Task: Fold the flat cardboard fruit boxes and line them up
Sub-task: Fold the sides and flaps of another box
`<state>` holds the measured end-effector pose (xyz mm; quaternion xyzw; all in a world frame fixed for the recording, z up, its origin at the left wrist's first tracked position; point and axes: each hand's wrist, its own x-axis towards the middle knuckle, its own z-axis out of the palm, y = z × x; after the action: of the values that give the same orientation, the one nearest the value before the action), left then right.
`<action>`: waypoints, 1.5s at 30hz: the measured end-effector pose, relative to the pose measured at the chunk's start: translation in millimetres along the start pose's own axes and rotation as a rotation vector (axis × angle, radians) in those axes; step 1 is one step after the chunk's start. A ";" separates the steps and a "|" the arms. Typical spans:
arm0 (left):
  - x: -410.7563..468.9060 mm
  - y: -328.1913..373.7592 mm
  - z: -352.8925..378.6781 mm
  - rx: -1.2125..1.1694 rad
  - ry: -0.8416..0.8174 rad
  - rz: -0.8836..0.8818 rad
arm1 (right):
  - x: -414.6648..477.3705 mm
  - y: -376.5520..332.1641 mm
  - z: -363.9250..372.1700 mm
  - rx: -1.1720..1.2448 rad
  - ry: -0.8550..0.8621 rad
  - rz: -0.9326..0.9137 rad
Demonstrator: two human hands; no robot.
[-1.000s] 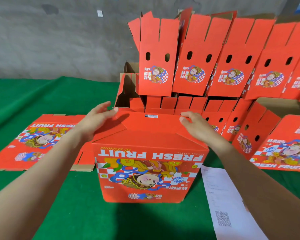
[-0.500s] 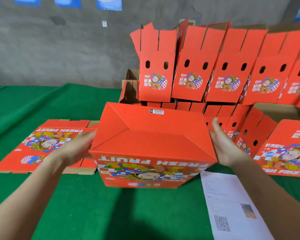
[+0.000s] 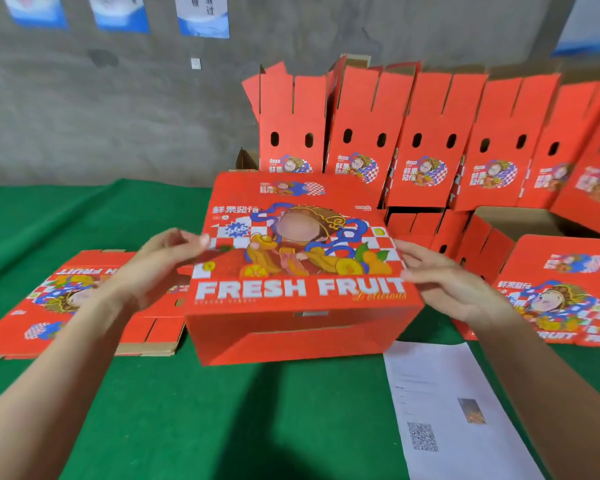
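A folded red cardboard fruit box (image 3: 302,271) is tipped over the green table (image 3: 222,410), its printed "FRESH FRUIT" face turned up and its closed bottom facing me. My left hand (image 3: 163,261) grips the box's left edge, thumb on the printed face. My right hand (image 3: 444,282) grips the right edge the same way. Flat unfolded boxes (image 3: 66,299) lie stacked on the table to the left, partly behind my left arm.
Several folded boxes (image 3: 426,140) stand in a row along the grey back wall, top flaps up, with more lying below them. Another printed box (image 3: 561,289) lies at the right. A white paper sheet (image 3: 444,410) with a QR code lies near the front right.
The box was upside down with my hands pressing its bottom flaps. I lifted it by its sides and turned it, so the printed face now points up.
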<state>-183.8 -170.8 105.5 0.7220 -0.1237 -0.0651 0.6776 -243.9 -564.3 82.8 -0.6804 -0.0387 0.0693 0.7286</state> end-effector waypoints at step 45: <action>207.7 61.6 461.1 0.151 -0.347 0.477 | 48.2 -76.7 -210.6 -0.792 1.267 -0.423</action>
<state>-110.4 -673.2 148.3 0.6992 -0.4080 -0.0172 0.5869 -160.9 -769.5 142.4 -0.7781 0.2341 -0.4924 0.3119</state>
